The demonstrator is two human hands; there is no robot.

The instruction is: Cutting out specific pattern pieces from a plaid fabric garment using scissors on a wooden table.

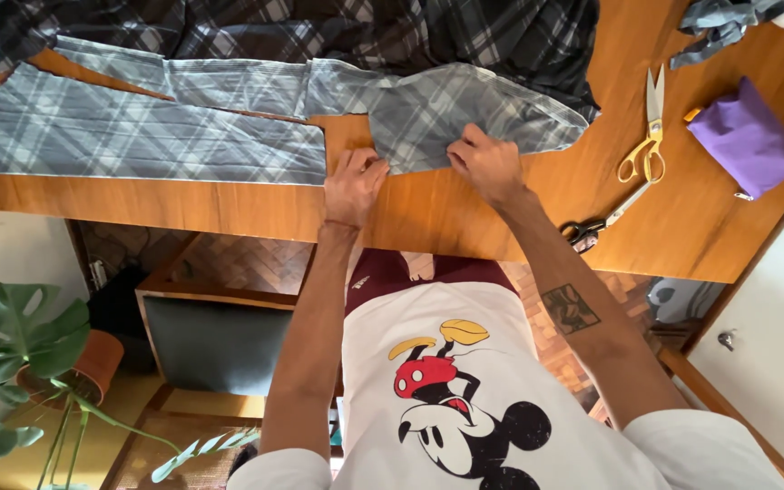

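two hands: left hand (354, 184) and right hand (487, 163), both on one curved plaid piece (465, 113). two more cut plaid pieces: a long one (138, 136) and a strip (229, 83). one dark plaid cloth (365, 32) behind them. two scissors: a gold pair (651, 136) and a black-handled pair (592, 227). one purple cloth (748, 136). one grey scrap (719, 23). one table (465, 213). one potted plant (20, 345).
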